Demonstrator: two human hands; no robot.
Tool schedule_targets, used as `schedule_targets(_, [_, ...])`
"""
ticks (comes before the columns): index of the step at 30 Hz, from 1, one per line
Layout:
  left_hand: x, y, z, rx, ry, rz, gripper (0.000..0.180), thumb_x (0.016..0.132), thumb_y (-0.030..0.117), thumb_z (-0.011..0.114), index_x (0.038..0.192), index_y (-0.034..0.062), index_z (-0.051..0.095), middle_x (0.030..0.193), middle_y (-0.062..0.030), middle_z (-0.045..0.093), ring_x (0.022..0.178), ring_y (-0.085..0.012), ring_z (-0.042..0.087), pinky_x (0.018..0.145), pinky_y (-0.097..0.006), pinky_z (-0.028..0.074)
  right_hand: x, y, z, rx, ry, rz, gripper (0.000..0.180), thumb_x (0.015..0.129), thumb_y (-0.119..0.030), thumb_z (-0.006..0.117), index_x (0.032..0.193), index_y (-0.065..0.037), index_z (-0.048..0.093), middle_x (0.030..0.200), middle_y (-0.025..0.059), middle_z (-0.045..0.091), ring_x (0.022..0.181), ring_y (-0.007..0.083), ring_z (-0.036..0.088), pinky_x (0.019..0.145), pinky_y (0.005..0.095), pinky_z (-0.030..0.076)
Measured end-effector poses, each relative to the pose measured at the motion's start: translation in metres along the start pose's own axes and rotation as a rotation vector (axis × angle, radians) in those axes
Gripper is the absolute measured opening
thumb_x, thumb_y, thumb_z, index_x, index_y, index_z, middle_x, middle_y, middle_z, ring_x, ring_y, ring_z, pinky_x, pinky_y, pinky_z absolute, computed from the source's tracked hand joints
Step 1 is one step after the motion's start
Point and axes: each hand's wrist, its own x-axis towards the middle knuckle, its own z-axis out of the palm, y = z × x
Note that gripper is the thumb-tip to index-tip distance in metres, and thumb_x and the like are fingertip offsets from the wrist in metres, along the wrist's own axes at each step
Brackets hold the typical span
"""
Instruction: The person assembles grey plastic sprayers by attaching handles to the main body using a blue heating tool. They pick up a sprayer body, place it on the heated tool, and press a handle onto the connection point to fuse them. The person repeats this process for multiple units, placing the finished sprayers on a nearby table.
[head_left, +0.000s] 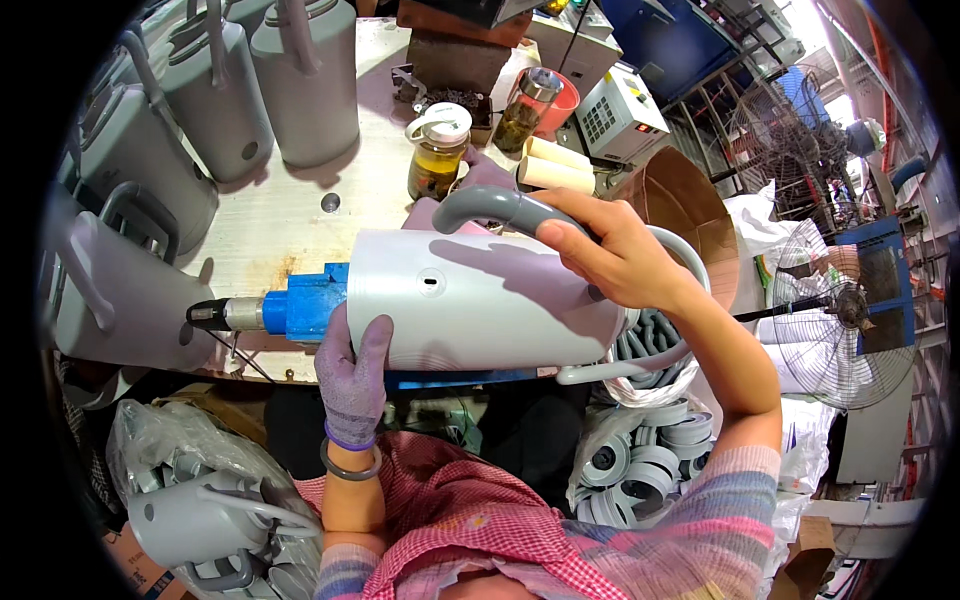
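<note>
Watering can (485,305) lies sideways, seemingly steadied by the left hand (351,385), whose grip I cannot tell; right hand (620,250) fingers clamp the dark handle (485,206), perhaps controlling its angle.

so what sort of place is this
Probably a factory workshop: matching grey handled cans crowd the workbench, round grey parts lie heaped together, and large caged fans stand at right.

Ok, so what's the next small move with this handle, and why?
Perhaps lower the curved end of the dark grey handle toward the slotted hole in the light grey body: the right hand grips the handle, that end is away from the hole, and the left hand touches the body, apparently steadying it.
</note>
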Motion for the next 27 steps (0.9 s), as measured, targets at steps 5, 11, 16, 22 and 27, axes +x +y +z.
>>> schedule_targets(5, [0.002, -0.001, 0.000, 0.010, -0.006, 0.007, 0.034, 0.098, 0.024, 0.064, 0.118, -0.0038, 0.062, 0.103, -0.0114, 0.069, 0.092, -0.0168, 0.060, 0.086, -0.031, 0.048, 0.001, 0.011, 0.003, -0.049, -0.009, -0.105, 0.041, 0.100, -0.033, 0.057, 0.128, -0.003, 0.060, 0.069, 0.0031, 0.057, 0.060, 0.0093, 0.052, 0.056, 0.0271, 0.043])
schedule_targets(11, [0.000, -0.008, -0.002, -0.068, -0.025, -0.019, 0.033, 0.098, 0.022, 0.063, 0.120, -0.0035, 0.061, 0.106, -0.0096, 0.068, 0.096, -0.0152, 0.060, 0.089, -0.030, 0.047, 0.001, 0.003, 0.006, -0.065, -0.039, -0.042, 0.045, 0.098, -0.041, 0.060, 0.123, -0.004, 0.063, 0.068, 0.0131, 0.058, 0.058, 0.0185, 0.053, 0.058, 0.0341, 0.043])
schedule_targets(16, [-0.008, -0.009, -0.001, -0.140, -0.051, -0.048, 0.036, 0.098, 0.021, 0.063, 0.123, -0.0039, 0.059, 0.108, -0.0095, 0.068, 0.098, -0.0139, 0.060, 0.091, -0.029, 0.047, 0.002, 0.000, 0.007, -0.138, -0.092, -0.063, 0.039, 0.099, -0.033, 0.059, 0.123, -0.003, 0.062, 0.073, 0.0067, 0.058, 0.064, 0.0118, 0.054, 0.059, 0.0291, 0.044])
schedule_targets(22, [-0.027, -0.001, -0.011, 0.066, -0.034, 0.048, 0.036, 0.101, 0.016, 0.056, 0.132, -0.0030, 0.055, 0.111, -0.0117, 0.069, 0.094, -0.0145, 0.063, 0.085, -0.029, 0.050, 0.020, -0.030, 0.027, -0.369, -0.161, -0.215, 0.050, 0.097, -0.052, 0.054, 0.120, -0.009, 0.060, 0.082, 0.0221, 0.067, 0.077, 0.0405, 0.066, 0.068, 0.0482, 0.050])
schedule_targets(27, [-0.030, 0.002, -0.044, 0.203, 0.015, 0.112, 0.029, 0.098, 0.008, 0.055, 0.125, -0.0003, 0.060, 0.098, -0.0122, 0.071, 0.086, -0.0200, 0.068, 0.076, -0.029, 0.054, 0.009, -0.034, 0.022, -0.423, -0.193, -0.195, 0.050, 0.097, -0.054, 0.053, 0.118, -0.009, 0.060, 0.086, 0.0231, 0.067, 0.080, 0.0427, 0.065, 0.071, 0.0487, 0.050])
